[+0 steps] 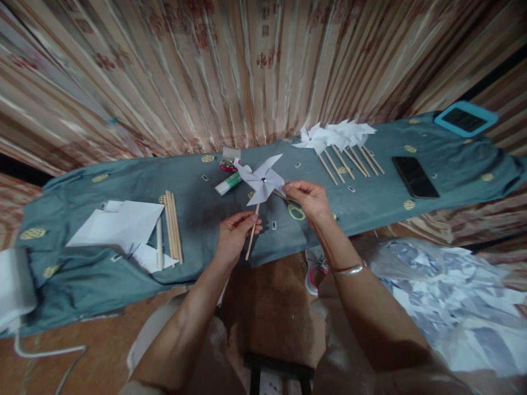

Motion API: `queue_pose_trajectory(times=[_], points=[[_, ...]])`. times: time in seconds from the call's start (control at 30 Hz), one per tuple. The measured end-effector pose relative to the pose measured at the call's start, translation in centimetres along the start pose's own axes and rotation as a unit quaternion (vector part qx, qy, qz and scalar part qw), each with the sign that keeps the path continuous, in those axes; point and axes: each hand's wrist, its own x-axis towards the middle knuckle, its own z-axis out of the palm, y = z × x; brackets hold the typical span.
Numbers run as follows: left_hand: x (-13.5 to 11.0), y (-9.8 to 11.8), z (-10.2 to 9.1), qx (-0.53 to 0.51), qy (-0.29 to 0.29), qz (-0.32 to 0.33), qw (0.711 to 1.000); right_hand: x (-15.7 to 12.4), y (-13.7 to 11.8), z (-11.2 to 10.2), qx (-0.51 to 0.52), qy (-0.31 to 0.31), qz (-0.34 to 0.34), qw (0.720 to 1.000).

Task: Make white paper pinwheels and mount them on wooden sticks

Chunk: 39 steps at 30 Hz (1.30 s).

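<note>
fingers of the left hand (235,236) are closed around the wooden stick of a white paper pinwheel (269,185), which is held up over the middle of the table (197,219), its stick slanting down toward the near edge. fingers of the right hand (310,200) are drawn narrow at the tip of the pinwheel's right blade; whether they pinch it or only touch it, i cannot tell. a shiny round pin head sits at the centre of the blades. below the right hand, partly covered by it, a green loop handle (296,212) shows on the cloth. just behind the pinwheel lie a green and white tube (228,184) and a small open red box (229,165) with small shiny pieces inside. farther back and to the right, a row of pinwheels (346,137) lies overlapping, sticks pointing toward the near edge, with a dark phone (415,176) beside them and a blue-framed clock (466,118) near the far right end. on the left side are sheets of white paper (119,219), a white rod (160,241) and a bundle of bare wooden sticks (173,227) lying side by side.
</note>
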Motion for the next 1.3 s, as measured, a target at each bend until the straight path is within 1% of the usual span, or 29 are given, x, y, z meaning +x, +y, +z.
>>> queue_pose_trajectory(times=[0.37,0.57,0.77,1.03,1.3], points=[[0.0,0.1,0.1,-0.006,0.0,0.003,1.0,-0.9,-0.4,0.9,0.044,-0.032,0.045,0.997],[0.1,0.0,0.2,-0.008,0.007,0.006,1.0,-1.2,-0.1,1.0,0.048,-0.043,0.056,0.996],[0.1,0.1,0.2,-0.007,0.003,0.013,1.0,-1.6,0.0,1.2,0.052,-0.068,0.062,0.994],[0.1,0.0,0.2,0.0,0.006,0.018,1.0,-2.2,-0.3,2.0,0.072,-0.082,0.091,0.99],[0.1,0.0,0.3,-0.004,0.003,0.015,1.0,-2.4,-0.2,2.4,0.081,-0.088,0.105,0.987]])
